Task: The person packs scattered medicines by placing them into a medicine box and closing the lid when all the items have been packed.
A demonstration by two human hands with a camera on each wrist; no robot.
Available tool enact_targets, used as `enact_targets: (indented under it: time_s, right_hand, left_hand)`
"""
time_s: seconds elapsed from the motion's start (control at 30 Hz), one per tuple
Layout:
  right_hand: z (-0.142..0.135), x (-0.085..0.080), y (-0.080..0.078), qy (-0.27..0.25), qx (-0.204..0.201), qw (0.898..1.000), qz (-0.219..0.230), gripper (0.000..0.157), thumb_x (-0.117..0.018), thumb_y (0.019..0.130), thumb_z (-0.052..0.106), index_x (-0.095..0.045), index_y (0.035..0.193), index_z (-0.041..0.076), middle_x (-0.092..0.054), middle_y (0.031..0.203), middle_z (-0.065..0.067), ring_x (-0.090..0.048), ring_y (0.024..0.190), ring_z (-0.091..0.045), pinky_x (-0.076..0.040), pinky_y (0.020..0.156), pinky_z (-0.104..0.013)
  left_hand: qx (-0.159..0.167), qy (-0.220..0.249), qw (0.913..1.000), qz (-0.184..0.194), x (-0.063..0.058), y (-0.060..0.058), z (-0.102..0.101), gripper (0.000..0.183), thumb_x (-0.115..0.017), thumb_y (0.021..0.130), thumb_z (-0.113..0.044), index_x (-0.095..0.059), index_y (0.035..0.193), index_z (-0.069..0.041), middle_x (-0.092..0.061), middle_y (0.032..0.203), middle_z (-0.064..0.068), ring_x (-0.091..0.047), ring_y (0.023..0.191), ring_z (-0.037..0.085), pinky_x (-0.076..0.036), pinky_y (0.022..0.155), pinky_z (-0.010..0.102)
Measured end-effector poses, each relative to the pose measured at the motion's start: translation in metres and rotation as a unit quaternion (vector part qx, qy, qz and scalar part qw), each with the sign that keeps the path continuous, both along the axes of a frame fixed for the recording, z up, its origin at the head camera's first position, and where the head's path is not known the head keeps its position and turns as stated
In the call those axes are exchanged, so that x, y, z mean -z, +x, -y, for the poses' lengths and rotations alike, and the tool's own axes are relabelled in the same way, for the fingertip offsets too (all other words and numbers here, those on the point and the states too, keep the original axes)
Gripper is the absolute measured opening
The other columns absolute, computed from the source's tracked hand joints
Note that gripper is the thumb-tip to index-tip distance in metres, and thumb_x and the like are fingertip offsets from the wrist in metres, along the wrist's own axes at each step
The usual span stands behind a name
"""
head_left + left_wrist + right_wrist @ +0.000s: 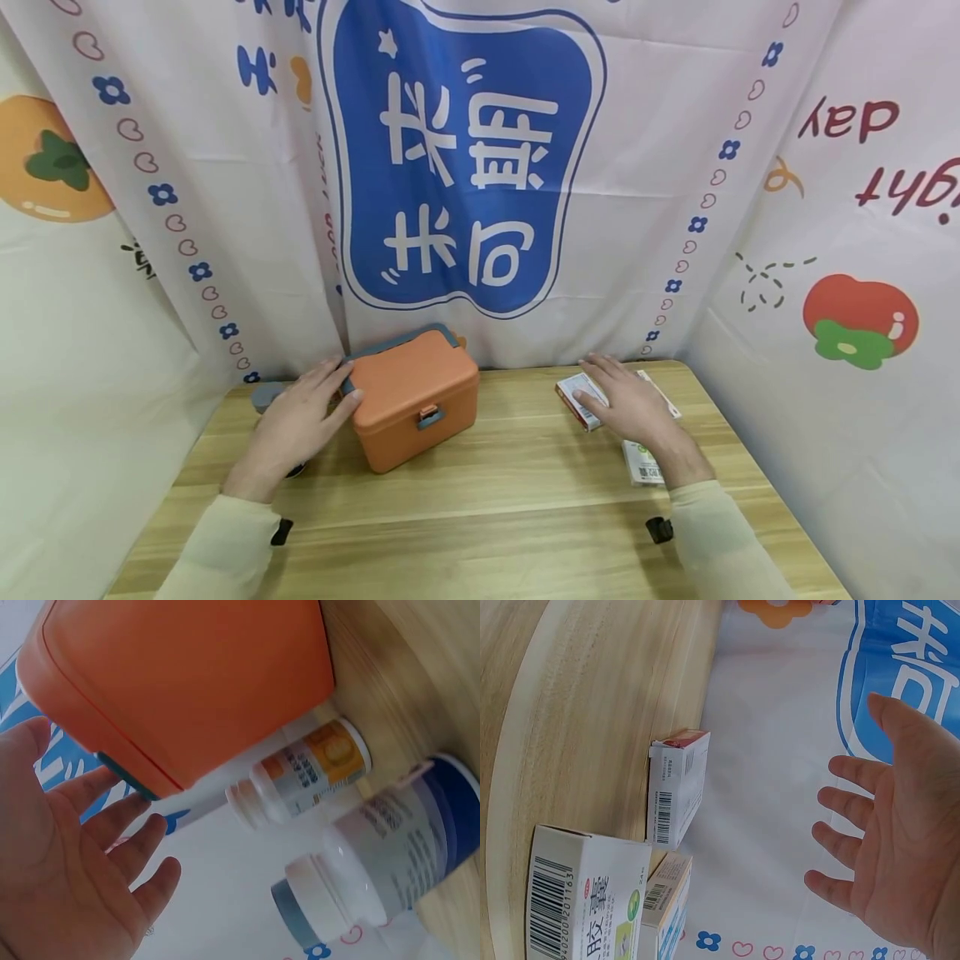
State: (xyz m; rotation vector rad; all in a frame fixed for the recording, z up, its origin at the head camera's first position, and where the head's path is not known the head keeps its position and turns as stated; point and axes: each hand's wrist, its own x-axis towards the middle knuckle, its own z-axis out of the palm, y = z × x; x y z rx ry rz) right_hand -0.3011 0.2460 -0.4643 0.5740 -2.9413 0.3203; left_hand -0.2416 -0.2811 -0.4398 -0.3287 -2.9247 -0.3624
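An orange lidded box (416, 383) with a blue-grey latch and handle stands at the back left of the table. My left hand (300, 412) is at its left side, fingers spread and slightly bent; in the left wrist view the fingertips lie close to the blue-grey handle (127, 776), and whether they touch it I cannot tell. Over several medicine boxes hovers my right hand (630, 400), fingers loosely extended, holding nothing. Below it are a white-and-red box (581, 400), a white box with a green mark (589, 900) and a third carton (664, 904).
Left of the orange box stand a small white bottle with an orange label (307, 772) and a larger white bottle with a blue base band (390, 847). The wooden table (450, 533) meets a printed cloth (637, 208) at its back edge.
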Motion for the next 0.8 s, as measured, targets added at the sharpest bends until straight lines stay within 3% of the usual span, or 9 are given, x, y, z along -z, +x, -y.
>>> enact_targets:
  time_s: [0.23, 0.47, 0.8]
  right_hand:
    - [0.004, -0.001, 0.002, -0.003, -0.007, 1.000, -0.008, 0.071, -0.050, 0.106, 0.060, -0.043, 0.162, 0.016, -0.037, 0.172, -0.009, -0.033, 0.160, -0.040, -0.036, 0.126, -0.064]
    - [0.006, -0.001, 0.003, -0.009, -0.008, 1.000, -0.014, 0.068, -0.053, 0.106, 0.057, -0.043, 0.162, 0.018, -0.038, 0.171, -0.009, -0.035, 0.159, -0.039, -0.038, 0.124, -0.064]
    - [0.013, 0.000, 0.002, -0.018, -0.005, 1.000, -0.018, 0.070, -0.053, 0.104, 0.061, -0.046, 0.160, 0.020, -0.043, 0.169, -0.008, -0.038, 0.158, -0.038, -0.040, 0.122, -0.064]
  left_hand:
    - [0.002, 0.020, 0.9998, -0.004, 0.010, -0.006, -0.007, 0.075, -0.034, 0.108, -0.067, -0.031, 0.167, -0.021, -0.027, 0.175, 0.016, -0.030, 0.158, 0.050, -0.032, 0.123, 0.071]
    - [-0.001, 0.030, 0.9996, 0.000, 0.010, -0.006, -0.010, 0.077, -0.035, 0.107, -0.068, -0.030, 0.168, -0.021, -0.026, 0.176, 0.016, -0.030, 0.159, 0.047, -0.035, 0.121, 0.072]
    - [0.020, 0.041, 0.9989, -0.012, 0.016, -0.009, -0.021, 0.075, -0.039, 0.108, -0.065, -0.033, 0.166, -0.019, -0.027, 0.176, 0.014, -0.031, 0.159, 0.043, -0.038, 0.121, 0.068]
